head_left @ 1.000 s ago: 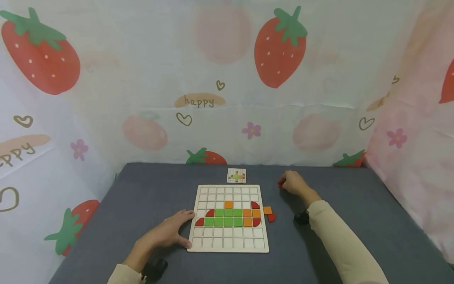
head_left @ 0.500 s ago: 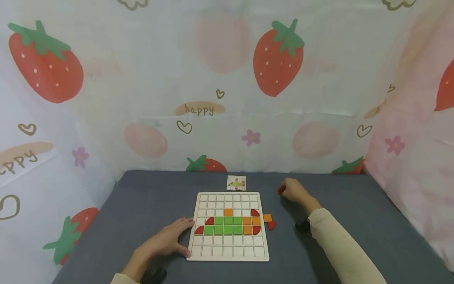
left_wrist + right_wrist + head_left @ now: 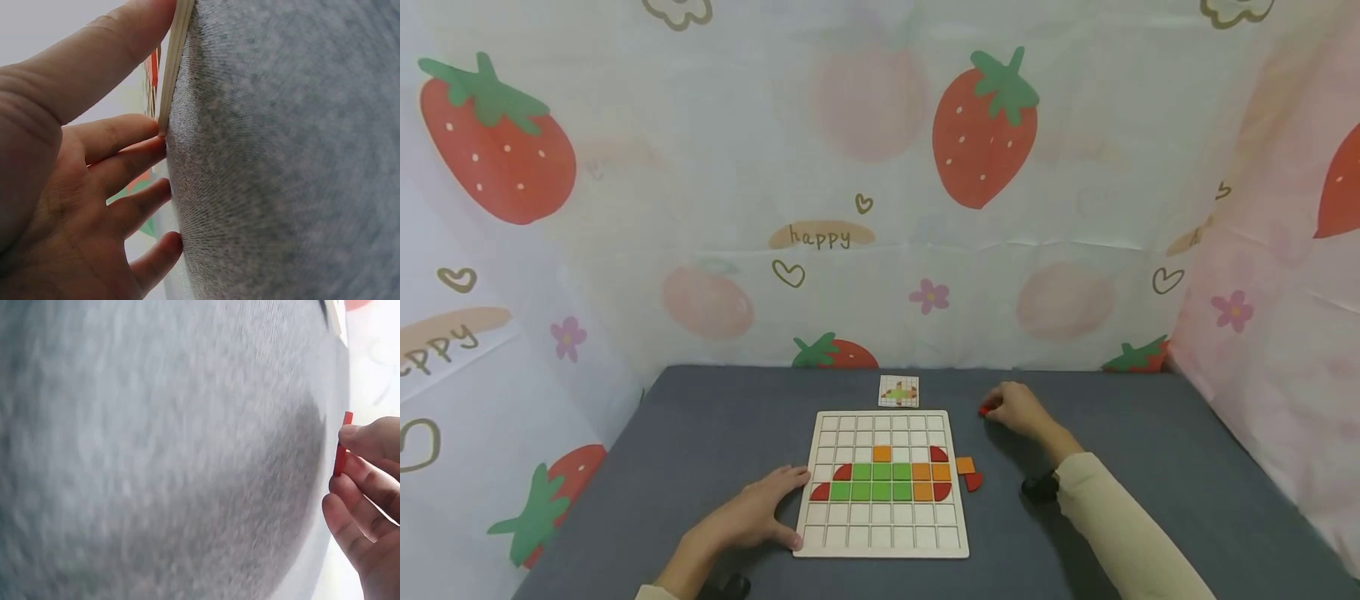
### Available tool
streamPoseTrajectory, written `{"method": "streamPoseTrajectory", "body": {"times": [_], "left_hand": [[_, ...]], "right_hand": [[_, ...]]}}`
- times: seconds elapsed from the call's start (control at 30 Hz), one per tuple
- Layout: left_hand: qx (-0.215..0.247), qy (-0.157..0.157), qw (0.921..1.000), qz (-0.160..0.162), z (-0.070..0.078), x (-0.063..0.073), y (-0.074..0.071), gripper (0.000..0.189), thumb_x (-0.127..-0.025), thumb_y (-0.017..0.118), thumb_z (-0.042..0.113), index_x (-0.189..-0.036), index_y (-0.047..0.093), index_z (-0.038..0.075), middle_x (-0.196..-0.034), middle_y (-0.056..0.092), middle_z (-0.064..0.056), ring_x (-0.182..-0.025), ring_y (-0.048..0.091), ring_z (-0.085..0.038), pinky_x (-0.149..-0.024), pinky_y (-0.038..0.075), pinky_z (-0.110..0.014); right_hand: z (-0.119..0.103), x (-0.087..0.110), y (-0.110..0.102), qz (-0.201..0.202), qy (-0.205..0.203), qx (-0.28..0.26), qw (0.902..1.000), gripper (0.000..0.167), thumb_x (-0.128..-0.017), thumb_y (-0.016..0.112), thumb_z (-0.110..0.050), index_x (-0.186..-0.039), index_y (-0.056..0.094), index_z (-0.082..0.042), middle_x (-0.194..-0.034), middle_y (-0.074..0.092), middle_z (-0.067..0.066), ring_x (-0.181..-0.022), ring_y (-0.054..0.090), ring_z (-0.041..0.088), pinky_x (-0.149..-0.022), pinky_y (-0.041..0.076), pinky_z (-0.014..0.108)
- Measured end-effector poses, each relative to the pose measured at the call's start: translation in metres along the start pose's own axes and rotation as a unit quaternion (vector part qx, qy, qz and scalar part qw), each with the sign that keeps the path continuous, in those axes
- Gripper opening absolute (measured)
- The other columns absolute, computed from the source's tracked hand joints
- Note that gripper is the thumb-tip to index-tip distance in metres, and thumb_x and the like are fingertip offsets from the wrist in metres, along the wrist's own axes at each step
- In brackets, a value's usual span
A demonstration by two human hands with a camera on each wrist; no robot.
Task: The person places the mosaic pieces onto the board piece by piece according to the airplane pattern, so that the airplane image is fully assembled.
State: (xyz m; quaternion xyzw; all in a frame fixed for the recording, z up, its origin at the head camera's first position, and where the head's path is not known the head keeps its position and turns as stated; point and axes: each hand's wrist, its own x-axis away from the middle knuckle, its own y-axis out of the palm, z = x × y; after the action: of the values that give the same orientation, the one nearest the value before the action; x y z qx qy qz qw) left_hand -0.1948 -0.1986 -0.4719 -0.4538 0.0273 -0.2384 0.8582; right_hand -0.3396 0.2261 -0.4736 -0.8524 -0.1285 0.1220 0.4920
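A pale wooden grid board (image 3: 882,535) lies on the dark table. Green and orange squares and red quarter-circle pieces fill two of its rows, with an orange square and a red piece in the row above. My left hand (image 3: 752,510) rests at the board's left edge, thumb at the near corner and fingers spread and fairly straight; the left wrist view shows thumb and fingertips against the board's edge (image 3: 172,69). Right of the board, my right hand (image 3: 1018,410) pinches a small flat red piece (image 3: 340,459) between thumb and fingers, above the table.
A loose orange square (image 3: 965,465) and a red quarter-circle piece (image 3: 973,482) lie beside the board's right edge. Behind the board is a small pattern card (image 3: 898,380). A strawberry-print curtain (image 3: 722,208) hangs around the table (image 3: 715,433).
The head view has tilted up, so everything sits lower in it. The right hand has shifted slightly left with the red piece, which shows more now. The left hand stays at the board.
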Motion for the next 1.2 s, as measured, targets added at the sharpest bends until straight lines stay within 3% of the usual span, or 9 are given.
{"method": "streamPoseTrajectory", "body": {"times": [0.43,1.2], "left_hand": [[-0.001,0.005,1.0,-0.002,0.0,0.0,0.0,0.093,-0.065,0.087,0.031,-0.142,0.046,-0.003,-0.15,0.043,-0.021,-0.143,0.029,-0.047,-0.106,0.025,-0.071],[0.004,0.006,1.0,-0.002,0.0,0.0,0.0,0.093,-0.066,0.087,0.032,-0.142,0.045,-0.003,-0.15,0.042,-0.021,-0.143,0.029,-0.047,-0.107,0.025,-0.07]], "right_hand": [[-0.015,0.006,0.007,0.019,-0.001,-0.084,0.9963,0.018,-0.086,0.068,-0.002,-0.102,0.073,0.004,-0.098,0.065,0.017,-0.084,0.064,0.023,-0.068,0.055,0.031],[-0.047,0.005,0.019,0.031,-0.034,-0.1,0.9939,0.017,-0.086,0.07,-0.006,-0.101,0.074,0.0,-0.095,0.066,0.011,-0.084,0.065,0.021,-0.07,0.056,0.032]]}}
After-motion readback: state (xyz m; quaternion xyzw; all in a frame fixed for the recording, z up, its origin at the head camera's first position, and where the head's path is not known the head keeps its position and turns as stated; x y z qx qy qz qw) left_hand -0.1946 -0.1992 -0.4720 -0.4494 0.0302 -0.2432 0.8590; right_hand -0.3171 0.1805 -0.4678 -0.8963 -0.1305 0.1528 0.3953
